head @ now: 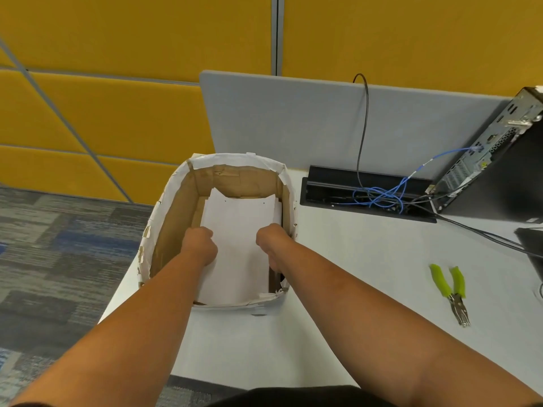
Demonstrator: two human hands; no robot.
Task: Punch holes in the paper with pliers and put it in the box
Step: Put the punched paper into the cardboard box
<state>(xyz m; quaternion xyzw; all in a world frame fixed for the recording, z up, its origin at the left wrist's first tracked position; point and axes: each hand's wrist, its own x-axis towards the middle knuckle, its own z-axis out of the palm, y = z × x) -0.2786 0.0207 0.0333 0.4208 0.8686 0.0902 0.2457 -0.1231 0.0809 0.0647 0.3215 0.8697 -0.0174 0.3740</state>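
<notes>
A cardboard box (173, 207) with white taped rims stands at the table's left edge. Both of my arms reach down into it. My left hand (199, 244) and my right hand (271, 242) each grip a side edge of a white sheet of paper (238, 245), which lies over other sheets at the bottom of the box. Small punched holes show near the sheet's far edge. The punch pliers (452, 292), with green handles, lie on the table to the right, apart from both hands.
A white table (367, 274) carries the box and pliers. A black cable tray (364, 190) with blue and black cables sits at the back, with a computer case (493, 154) at far right and a grey divider panel (308, 124) behind. Carpet floor lies left.
</notes>
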